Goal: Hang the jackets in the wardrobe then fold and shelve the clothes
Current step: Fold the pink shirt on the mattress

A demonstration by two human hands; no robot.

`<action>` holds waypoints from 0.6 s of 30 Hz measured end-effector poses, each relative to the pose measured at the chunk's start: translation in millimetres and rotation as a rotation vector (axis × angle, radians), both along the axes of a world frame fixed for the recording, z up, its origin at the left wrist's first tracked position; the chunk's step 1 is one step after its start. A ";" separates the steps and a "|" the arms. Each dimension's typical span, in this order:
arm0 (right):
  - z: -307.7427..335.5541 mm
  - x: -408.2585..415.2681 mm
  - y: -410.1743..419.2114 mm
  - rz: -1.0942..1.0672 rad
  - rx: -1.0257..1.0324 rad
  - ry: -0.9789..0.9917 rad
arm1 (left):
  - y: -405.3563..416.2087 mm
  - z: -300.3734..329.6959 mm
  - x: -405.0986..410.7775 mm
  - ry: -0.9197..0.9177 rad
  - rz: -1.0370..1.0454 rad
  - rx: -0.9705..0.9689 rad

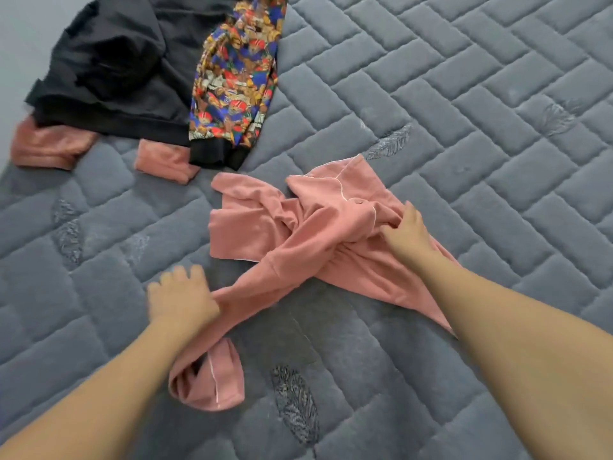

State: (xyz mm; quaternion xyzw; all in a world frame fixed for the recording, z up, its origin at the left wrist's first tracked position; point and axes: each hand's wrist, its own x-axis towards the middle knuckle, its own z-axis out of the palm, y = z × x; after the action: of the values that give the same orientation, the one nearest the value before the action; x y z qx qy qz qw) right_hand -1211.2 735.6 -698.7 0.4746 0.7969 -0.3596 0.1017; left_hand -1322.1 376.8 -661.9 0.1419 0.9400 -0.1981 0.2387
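Pink pyjama top [318,240] lies crumpled and twisted on the grey quilted bed cover [464,111], not yet spread flat, so folding of this piece looks barely begun.

Right hand [406,235]: fingers curled into the bunched fabric at the middle of the top, just below the button placket; it grips a fold there. One small button shows just beyond the fingertips.

Left hand [180,298]: image is motion-blurred. It sits at the long sleeve [258,287], which runs from under the palm down to the cuff [212,376] near the wrist side. Fingers look loosely curled, with the thumb side pressed on the sleeve; whether it really pinches the cloth I cannot tell.

Progress, judged from the layout: no wardrobe, hanger or shelf in view. Nothing visible is folded. Hanging stage cannot be checked from here.

Count, outward from the fingers:
- pink top in hand: 1
- black garment [109,64], in a heap well beyond the left fingertips: 1
- patterned multicolour garment [235,81] with black hem, just beside and partly on the black one: 1
- pink cuffed ends [49,144] poking out from under the black heap: 2, probably the legs of matching trousers, so 1 garment.

At least four pieces are left to fold or hang.
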 end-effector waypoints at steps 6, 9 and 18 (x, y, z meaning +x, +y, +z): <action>-21.4 -45.6 38.5 -0.310 -0.257 0.095 | 171.7 -16.2 -15.8 -0.246 0.331 0.848; -19.5 -49.6 45.0 -0.257 -0.490 0.086 | 207.6 -29.9 -26.0 -0.356 0.359 0.810; 81.5 28.9 66.3 -0.310 -0.673 0.599 | 205.8 50.3 34.1 -0.023 0.290 1.318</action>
State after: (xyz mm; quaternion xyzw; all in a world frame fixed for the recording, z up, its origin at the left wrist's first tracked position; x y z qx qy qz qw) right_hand -1182.3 801.9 -617.2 0.4039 0.5502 -0.7298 -0.0394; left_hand -1288.0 582.6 -611.6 0.1324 0.8713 0.4526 0.1361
